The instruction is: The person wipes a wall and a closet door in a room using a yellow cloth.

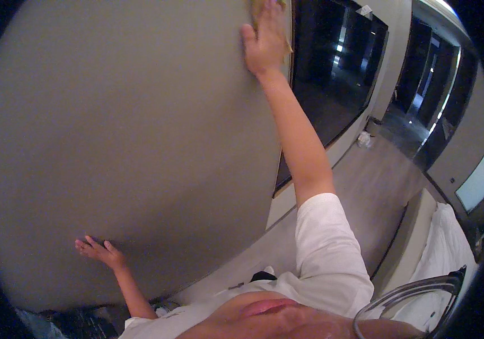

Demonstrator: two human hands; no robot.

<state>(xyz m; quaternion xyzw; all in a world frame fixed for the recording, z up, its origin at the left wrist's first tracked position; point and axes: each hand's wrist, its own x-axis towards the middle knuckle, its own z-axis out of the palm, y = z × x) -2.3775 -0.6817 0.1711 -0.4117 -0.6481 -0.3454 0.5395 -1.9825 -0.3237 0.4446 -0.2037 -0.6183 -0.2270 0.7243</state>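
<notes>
A grey-beige wall (140, 140) fills most of the view before me. High up at its right edge, my right hand (267, 44) presses a yellow cloth (260, 9) flat to the surface. Only bits of the cloth show around the palm and fingers. That arm is stretched upward beside a dark glossy framed panel (330, 80). Low on the left, my left hand (100, 252) is held against or very near the wall, fingers spread and holding nothing. Whether it touches the surface I cannot tell.
Beyond the dark panel, a wooden-looking floor (364, 182) runs toward dark glass doors (428, 89). A white bag (364, 139) lies by the wall's foot. To the right stands a bed (409, 233) with white bedding (441, 241). A small white item (365, 11) sits at the panel's top edge.
</notes>
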